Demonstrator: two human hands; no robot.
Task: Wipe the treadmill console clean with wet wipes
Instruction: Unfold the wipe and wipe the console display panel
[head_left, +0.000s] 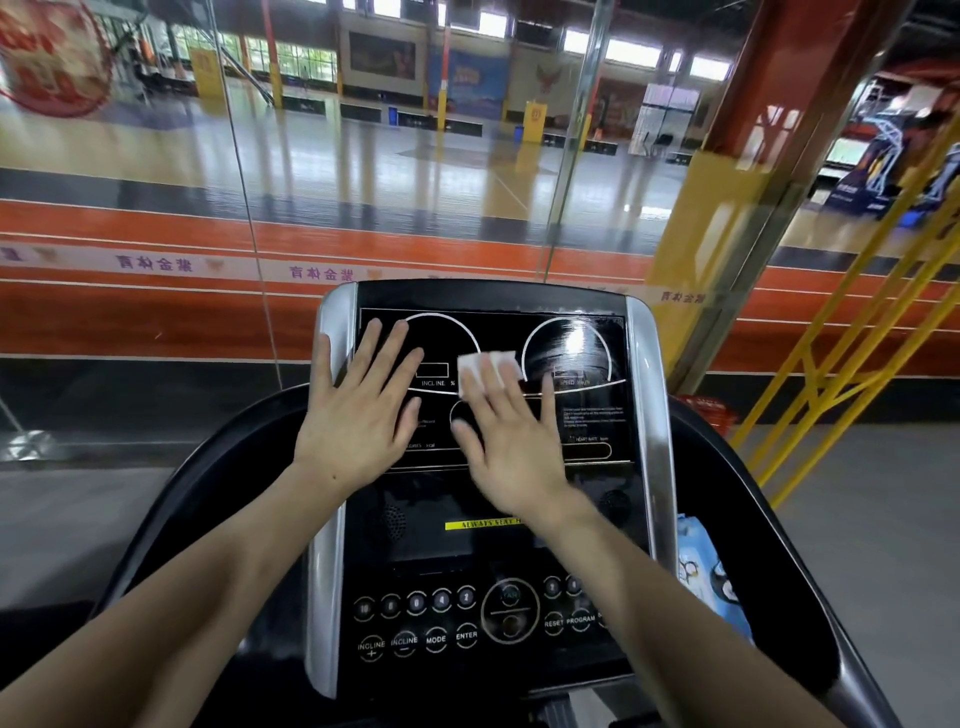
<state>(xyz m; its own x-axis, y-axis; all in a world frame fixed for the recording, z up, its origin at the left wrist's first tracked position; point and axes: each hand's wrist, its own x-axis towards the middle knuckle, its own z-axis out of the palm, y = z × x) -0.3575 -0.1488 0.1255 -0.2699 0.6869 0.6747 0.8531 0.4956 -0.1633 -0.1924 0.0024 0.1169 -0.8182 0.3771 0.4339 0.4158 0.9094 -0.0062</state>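
Step in hand: wiping the upper display panel of the treadmill console (493, 322); the wiping appears mid-course, not finished.
Right hand (511, 436): fingers straight and spread, palm down, pressing a white wet wipe (485, 366) flat against the console glass; nothing is pinched.
Wet wipe: on the console's upper panel, between the two white dial outlines, just above the right hand's knuckles, partly covered by the fingertips.
Left hand (358, 410): fingers straight and spread, lying flat on the left part of the upper panel, its thumb side reaching the console's silver left trim; it holds nothing and seems to steady the person.
Wipes pack (711, 577): a blue packet to the right of the console, beside its lower half.
Buttons (436, 623): the lower part of the console, near the forearms; no hand touches them.
Next move, as judged: slide the wipe under even pressure across the remaining glass, then down toward the buttons, with the left hand lifted out of the path.
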